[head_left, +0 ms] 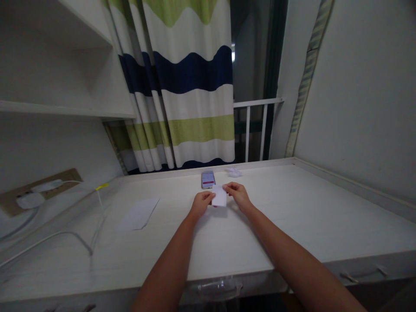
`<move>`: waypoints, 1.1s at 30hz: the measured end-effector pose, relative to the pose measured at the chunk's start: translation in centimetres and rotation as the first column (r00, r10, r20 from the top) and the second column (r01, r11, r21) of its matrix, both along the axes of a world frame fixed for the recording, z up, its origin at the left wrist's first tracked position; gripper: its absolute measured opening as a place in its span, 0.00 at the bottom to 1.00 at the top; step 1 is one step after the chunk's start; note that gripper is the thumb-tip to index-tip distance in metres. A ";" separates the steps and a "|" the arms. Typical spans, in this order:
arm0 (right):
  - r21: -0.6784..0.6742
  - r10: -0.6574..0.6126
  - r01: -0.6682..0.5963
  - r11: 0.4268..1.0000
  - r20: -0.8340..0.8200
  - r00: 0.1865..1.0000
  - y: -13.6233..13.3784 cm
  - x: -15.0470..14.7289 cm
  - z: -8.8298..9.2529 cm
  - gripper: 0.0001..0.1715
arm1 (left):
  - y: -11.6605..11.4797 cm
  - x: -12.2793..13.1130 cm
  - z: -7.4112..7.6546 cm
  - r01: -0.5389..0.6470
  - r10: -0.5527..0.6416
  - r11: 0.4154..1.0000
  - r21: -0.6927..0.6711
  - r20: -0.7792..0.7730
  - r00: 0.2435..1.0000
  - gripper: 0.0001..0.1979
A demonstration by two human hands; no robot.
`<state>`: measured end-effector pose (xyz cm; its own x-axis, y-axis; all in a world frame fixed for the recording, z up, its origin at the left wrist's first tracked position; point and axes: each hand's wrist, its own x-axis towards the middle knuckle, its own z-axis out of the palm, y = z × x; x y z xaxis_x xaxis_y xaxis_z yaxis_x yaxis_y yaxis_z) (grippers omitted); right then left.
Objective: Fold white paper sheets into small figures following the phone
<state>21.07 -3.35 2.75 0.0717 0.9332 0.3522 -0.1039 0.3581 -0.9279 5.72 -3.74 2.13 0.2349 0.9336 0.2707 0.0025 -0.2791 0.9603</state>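
A small white piece of paper point(219, 196) is held up between my two hands, above the white desk. My left hand point(201, 203) pinches its left edge between thumb and fingers. At the upper right corner, my right hand point(238, 195) grips it with thumb and fingertips. Just beyond the paper lies a phone point(208, 179) with its screen lit. Crumpled white paper point(233, 172) rests behind my right hand, near the back edge of the desk.
Flat white sheets point(139, 213) lie on the desk point(312, 208) to the left. White cables point(69, 234) run from plugs point(30, 200) at the left wall. A striped curtain point(198, 104) hangs behind the desk, and a shelf point(65, 110) juts out at upper left.
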 end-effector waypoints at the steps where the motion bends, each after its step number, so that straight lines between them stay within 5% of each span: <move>1: -0.002 0.002 -0.002 1.000 0.005 1.000 0.0 0.0 0.0 0.11 | 0.0 0.0 0.0 -0.001 0.001 1.000 0.007 -0.003 1.000 0.16; 33: -0.029 -0.144 0.144 0.989 -0.032 0.989 0.2 0.4 -0.1 0.13 | -0.1 0.1 -0.3 0.140 -0.139 0.986 -0.090 0.017 0.990 0.16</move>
<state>21.52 -3.15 2.61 0.2176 0.9213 0.3223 -0.0848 0.3468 -0.9341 5.80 -3.87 1.84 0.3624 0.9126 0.1892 -0.0405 -0.1874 0.9815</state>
